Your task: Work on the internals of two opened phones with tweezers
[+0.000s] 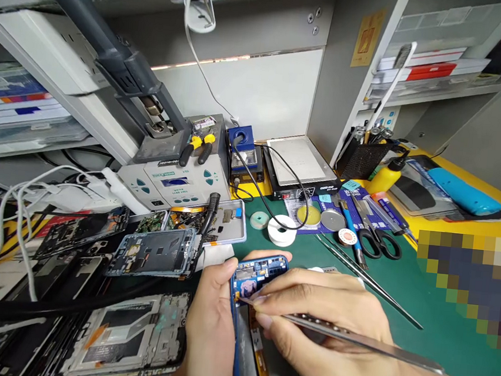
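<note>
My left hand [211, 332] is closed around the left side of an opened phone frame [239, 352] with a blue rim. Its thumb rests along the edge and fingertips show behind the top. Inside the frame are a small board area near the top and an orange flex cable [263, 372]. My right hand [329, 331] pinches metal tweezers [364, 339] with holes along the handle. Their tip points at the upper left of the frame's inside, by a small gold part [237, 296]. Whether the tip touches that part I cannot tell. My right hand hides much of the frame's right side.
Phone parts [151, 252] are heaped on the left beside white cables [22, 207]. Behind stand a hot-air station [175, 184] and a black heating plate [301, 163]. Scissors [374, 235], more tweezers [374, 283] and a solder wire spool [282, 230] lie on the green mat [401, 279].
</note>
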`<action>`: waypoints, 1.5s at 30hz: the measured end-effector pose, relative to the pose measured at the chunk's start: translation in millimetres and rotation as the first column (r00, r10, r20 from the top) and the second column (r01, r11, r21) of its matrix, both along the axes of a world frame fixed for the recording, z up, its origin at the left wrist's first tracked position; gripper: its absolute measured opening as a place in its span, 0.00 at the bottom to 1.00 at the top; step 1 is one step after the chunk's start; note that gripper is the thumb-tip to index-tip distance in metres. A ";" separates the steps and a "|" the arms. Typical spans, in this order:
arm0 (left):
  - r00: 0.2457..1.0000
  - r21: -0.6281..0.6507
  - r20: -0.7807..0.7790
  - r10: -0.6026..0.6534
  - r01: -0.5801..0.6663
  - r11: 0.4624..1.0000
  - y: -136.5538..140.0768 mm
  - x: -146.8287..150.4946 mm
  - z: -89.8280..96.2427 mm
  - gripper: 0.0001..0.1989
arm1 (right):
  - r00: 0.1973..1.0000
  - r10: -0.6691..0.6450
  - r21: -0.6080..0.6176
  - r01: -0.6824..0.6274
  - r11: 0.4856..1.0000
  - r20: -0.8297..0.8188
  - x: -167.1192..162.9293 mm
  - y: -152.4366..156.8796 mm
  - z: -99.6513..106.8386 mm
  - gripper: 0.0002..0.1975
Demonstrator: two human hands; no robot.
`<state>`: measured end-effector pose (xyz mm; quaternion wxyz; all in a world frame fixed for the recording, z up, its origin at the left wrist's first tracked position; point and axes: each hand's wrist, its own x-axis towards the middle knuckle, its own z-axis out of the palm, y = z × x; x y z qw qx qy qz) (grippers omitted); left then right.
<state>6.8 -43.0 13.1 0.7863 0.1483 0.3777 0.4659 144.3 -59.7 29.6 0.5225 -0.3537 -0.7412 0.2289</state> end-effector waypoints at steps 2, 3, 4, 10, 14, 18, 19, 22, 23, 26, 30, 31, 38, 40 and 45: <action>0.999 -0.005 -0.046 0.018 -0.018 1.000 0.9 -0.4 -0.2 0.16 | 0.998 0.014 0.024 -0.015 1.000 0.066 1.3 -0.5 -1.5 0.09; 0.997 -0.010 -0.072 0.028 -0.029 1.000 1.4 -0.7 -0.6 0.15 | 0.997 0.016 0.030 -0.019 0.999 0.081 2.3 -1.1 -2.5 0.09; 0.994 -0.014 -0.101 0.048 -0.049 0.999 1.7 -1.0 -1.3 0.15 | 0.996 0.019 0.032 -0.022 0.999 0.085 3.1 -1.6 -3.6 0.09; 0.987 0.007 -0.156 0.041 -0.041 0.999 0.7 -7.6 -7.3 0.18 | 0.995 0.017 -0.038 -0.021 0.999 -0.097 0.5 -2.0 -6.9 0.08; 0.993 -0.008 -0.103 -0.051 0.050 0.999 -0.9 -12.6 -9.5 0.20 | 0.986 -0.015 -0.066 0.005 0.998 -0.165 -2.4 -1.8 -5.7 0.09; 0.995 -0.002 -0.092 -0.050 0.050 0.999 -2.0 -11.5 -7.2 0.21 | 0.985 -0.019 -0.066 0.008 0.998 -0.174 -2.2 -2.6 -4.5 0.10; 0.994 -0.005 -0.090 -0.054 0.054 0.999 -2.2 -10.7 -6.6 0.21 | 0.985 -0.016 -0.065 0.005 0.998 -0.172 -2.1 -2.5 -4.2 0.10; 0.993 0.015 -0.121 -0.004 0.005 1.000 -3.1 -8.9 -5.8 0.20 | 0.988 -0.003 -0.059 -0.006 0.998 -0.153 -2.0 -1.7 -3.5 0.09; 0.991 0.024 -0.134 0.022 -0.019 1.000 -3.3 -8.5 -6.0 0.19 | 0.989 0.000 -0.056 -0.009 0.998 -0.147 -2.0 -1.3 -3.4 0.09; 0.989 0.028 -0.136 0.056 -0.053 0.998 -3.3 -7.5 -6.4 0.18 | 0.991 0.001 -0.044 -0.007 0.999 -0.131 -0.9 -0.4 -4.4 0.09; 0.993 0.021 -0.106 0.045 -0.043 0.999 -2.5 -5.6 -5.0 0.18 | 0.998 0.028 -0.064 -0.032 0.997 -0.063 2.0 -1.8 -7.7 0.11; 0.994 0.018 -0.104 0.039 -0.037 0.999 -2.5 -5.1 -4.6 0.18 | 0.998 0.043 -0.073 -0.045 0.996 -0.041 2.6 -2.5 -8.3 0.11; 0.995 -0.028 -0.102 0.022 -0.025 0.999 -4.1 -5.0 -4.6 0.18 | 0.987 0.026 -0.138 -0.048 0.989 -0.161 1.8 -2.4 -4.0 0.11; 0.995 -0.018 -0.101 0.018 -0.020 1.000 -3.5 -5.5 -4.9 0.19 | 0.986 0.030 -0.149 -0.055 0.987 -0.163 1.4 -2.1 -3.0 0.11; 0.994 0.000 -0.101 0.047 -0.048 0.999 -3.0 -5.8 -4.8 0.17 | 0.993 0.058 -0.144 -0.073 0.987 -0.106 2.1 -2.9 -4.3 0.10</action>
